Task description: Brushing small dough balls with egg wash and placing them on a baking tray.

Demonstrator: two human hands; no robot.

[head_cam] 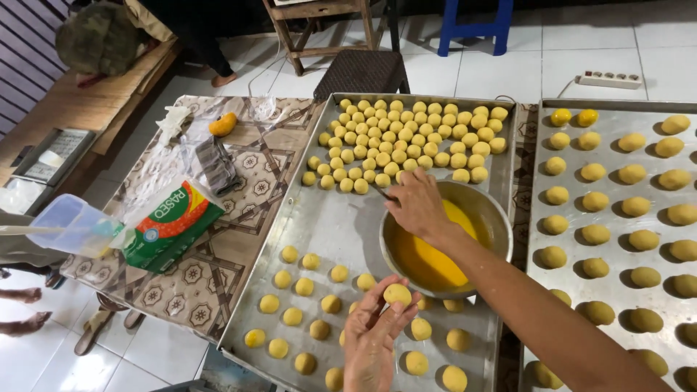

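On the low desk [218, 254] the left hand [370, 341] is pinching a dough ball [397, 294] over the tray [334, 225], right hand [420, 203] fingers closing on a brush at the bowl [494, 214] of yolk, which could drip.

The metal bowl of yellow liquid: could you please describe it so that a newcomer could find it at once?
Start at the middle baking tray, the one crowded with small dough balls at its far end. The metal bowl sits on its right side, under the right hand. It is the only round, deep container there, filled with bright yellow liquid.
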